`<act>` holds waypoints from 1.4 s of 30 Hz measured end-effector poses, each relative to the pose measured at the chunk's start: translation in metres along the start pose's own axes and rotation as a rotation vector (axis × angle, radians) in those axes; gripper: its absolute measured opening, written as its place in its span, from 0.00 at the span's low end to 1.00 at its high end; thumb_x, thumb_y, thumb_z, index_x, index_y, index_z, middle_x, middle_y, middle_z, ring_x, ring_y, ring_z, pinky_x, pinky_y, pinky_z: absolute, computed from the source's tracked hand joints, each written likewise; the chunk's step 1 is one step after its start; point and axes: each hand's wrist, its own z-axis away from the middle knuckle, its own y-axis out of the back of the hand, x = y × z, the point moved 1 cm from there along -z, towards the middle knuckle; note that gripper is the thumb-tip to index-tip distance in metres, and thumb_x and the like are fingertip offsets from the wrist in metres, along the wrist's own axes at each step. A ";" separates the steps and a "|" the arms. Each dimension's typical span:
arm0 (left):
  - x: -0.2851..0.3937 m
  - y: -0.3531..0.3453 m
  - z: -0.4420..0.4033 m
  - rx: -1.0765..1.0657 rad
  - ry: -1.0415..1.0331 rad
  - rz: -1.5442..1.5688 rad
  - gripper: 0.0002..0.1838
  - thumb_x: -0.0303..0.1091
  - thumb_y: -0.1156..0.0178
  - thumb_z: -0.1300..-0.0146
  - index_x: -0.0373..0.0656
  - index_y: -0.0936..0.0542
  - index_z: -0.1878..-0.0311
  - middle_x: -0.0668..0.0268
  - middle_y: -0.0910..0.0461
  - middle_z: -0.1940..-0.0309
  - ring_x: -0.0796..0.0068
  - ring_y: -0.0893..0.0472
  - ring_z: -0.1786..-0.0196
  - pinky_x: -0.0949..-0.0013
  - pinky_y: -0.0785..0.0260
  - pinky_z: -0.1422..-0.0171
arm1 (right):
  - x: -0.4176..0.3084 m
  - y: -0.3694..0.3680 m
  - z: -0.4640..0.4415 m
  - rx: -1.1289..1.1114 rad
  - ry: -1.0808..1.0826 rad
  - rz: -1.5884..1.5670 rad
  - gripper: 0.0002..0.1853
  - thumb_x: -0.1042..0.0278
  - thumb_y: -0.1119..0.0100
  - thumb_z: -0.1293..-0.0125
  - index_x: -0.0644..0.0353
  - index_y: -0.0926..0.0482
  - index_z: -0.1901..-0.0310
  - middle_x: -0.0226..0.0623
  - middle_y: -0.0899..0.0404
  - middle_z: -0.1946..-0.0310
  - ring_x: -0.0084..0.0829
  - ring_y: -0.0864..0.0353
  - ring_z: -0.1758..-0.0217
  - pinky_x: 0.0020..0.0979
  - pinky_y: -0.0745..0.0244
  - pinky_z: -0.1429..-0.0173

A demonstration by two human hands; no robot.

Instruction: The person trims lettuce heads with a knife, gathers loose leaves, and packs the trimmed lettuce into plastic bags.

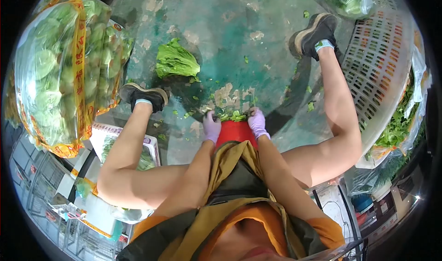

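Between my knees is a red bucket [235, 133] with green leaf scraps [234, 116] at its far rim. My left hand [212, 126], in a pale purple glove, is closed on the left side of that rim. On the opposite side my right hand [258, 122], gloved the same way, also grips the rim with curled fingers. Dark smudges show at the fingertips of both gloves. A head of leafy lettuce [176, 60] lies on the floor ahead, to the left of the bucket.
A large clear bag of lettuces [50, 72] stands at the left. On the right is a white slatted basket [375, 63] with leafy greens [399, 123]. A bagged vegetable [347, 1] sits at top right. Leaf bits litter the worn green floor [221, 31].
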 end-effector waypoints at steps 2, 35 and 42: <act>0.009 -0.009 0.014 -0.050 0.123 -0.030 0.20 0.30 0.38 0.54 0.46 0.29 0.55 0.52 0.28 0.65 0.54 0.27 0.60 0.58 0.33 0.56 | -0.004 -0.025 0.005 0.072 0.259 0.049 0.18 0.76 0.49 0.53 0.53 0.28 0.56 0.50 0.25 0.61 0.49 0.26 0.56 0.44 0.30 0.51; 0.454 0.045 0.081 0.296 -0.899 0.798 0.40 0.36 0.36 0.57 0.41 0.41 0.38 0.45 0.47 0.38 0.46 0.50 0.32 0.54 0.57 0.31 | -0.043 0.419 0.241 0.865 0.685 -0.956 0.23 0.74 0.53 0.41 0.64 0.37 0.42 0.45 0.32 0.51 0.29 0.29 0.54 0.24 0.28 0.60; 0.207 0.102 -0.116 0.652 0.619 0.365 0.60 0.55 0.27 0.68 0.49 0.53 0.33 0.45 0.46 0.40 0.42 0.41 0.39 0.50 0.44 0.38 | -0.117 0.343 0.208 0.370 0.575 -0.865 0.22 0.72 0.51 0.42 0.63 0.35 0.44 0.42 0.29 0.58 0.26 0.27 0.62 0.22 0.29 0.67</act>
